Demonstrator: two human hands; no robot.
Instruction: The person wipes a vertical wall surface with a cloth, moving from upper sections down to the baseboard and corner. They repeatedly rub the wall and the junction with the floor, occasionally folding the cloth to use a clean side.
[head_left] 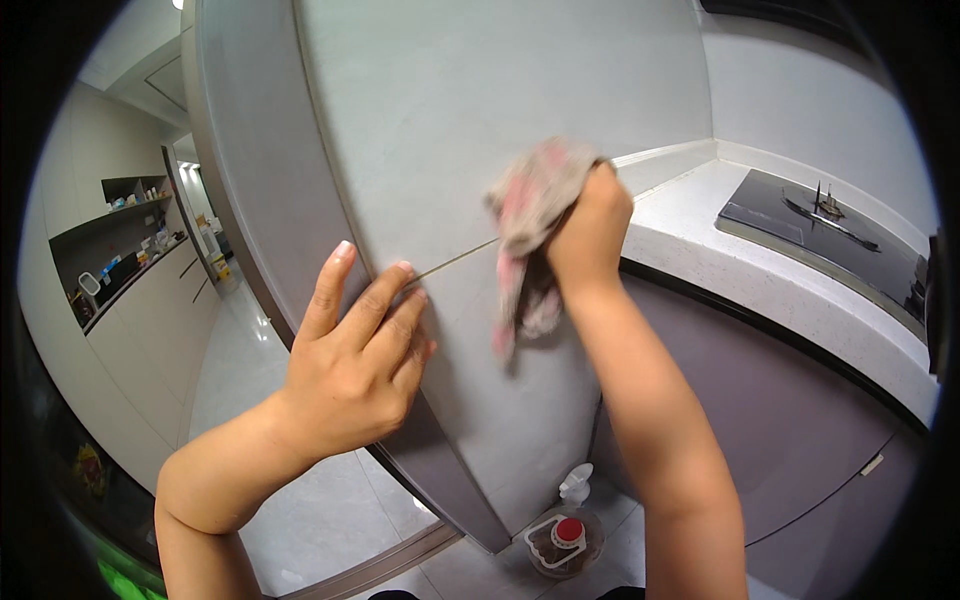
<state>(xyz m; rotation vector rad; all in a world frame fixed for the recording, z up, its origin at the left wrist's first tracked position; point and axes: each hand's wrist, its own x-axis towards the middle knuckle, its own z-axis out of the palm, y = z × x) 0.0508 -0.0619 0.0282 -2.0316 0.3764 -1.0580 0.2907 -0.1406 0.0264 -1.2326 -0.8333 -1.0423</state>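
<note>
Against the tall grey refrigerator side panel (480,110), beside the pale speckled stone surface (700,235), the right hand (590,225) grips a bunched pink-and-grey cloth (530,200) pressed at the horizontal seam; the left hand (360,365) lies open, flat on the panel edge; firm, even, overlapping strokes along the seam would likely clean best.

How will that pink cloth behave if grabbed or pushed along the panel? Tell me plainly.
Probably floppy: the cloth bunches in the right hand and its loose end droops below. Likely light, since one hand holds it against the grey panel. It should slide rather than roll, as the panel looks smooth.
</note>
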